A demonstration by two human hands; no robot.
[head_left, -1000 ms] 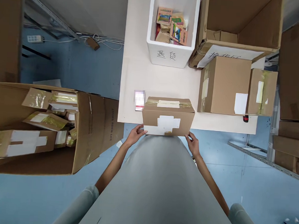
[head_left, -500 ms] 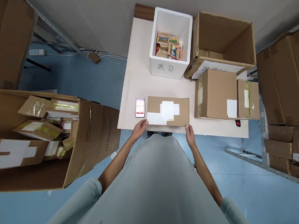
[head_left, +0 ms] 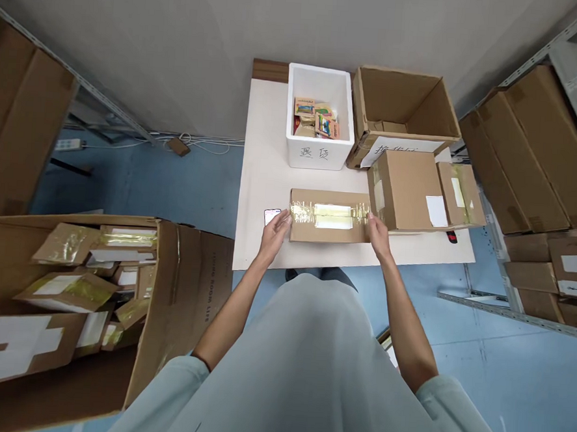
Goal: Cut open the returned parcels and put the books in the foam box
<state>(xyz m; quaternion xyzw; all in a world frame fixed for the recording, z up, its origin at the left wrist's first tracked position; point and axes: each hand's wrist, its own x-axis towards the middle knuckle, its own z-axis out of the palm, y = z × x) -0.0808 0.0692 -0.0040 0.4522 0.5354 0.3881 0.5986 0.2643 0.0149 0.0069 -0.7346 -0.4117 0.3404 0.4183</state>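
Note:
A long cardboard box [head_left: 327, 235] is between my hands above the front part of the white table [head_left: 263, 156]. Yellowish tape runs along its upper face, over a white label. My left hand [head_left: 274, 235] grips the box's left end, fingers against its side. At the right end, my right hand [head_left: 379, 236] holds the box by its edge, thumb on the near side. A phone [head_left: 269, 215] with a lit screen lies just left of the box, partly covered by my left hand.
A white foam bin [head_left: 318, 154] with small colourful packets and an open carton [head_left: 402, 133] stand at the back. Two closed boxes [head_left: 412, 191] sit on the right. On the left is a large carton [head_left: 197, 269] of taped parcels. Shelves with boxes [head_left: 527, 146] flank the right.
The box has been turned over: a taped face with one label now shows instead of the face with several white labels. Both hands have shifted up along its ends. The view has tilted.

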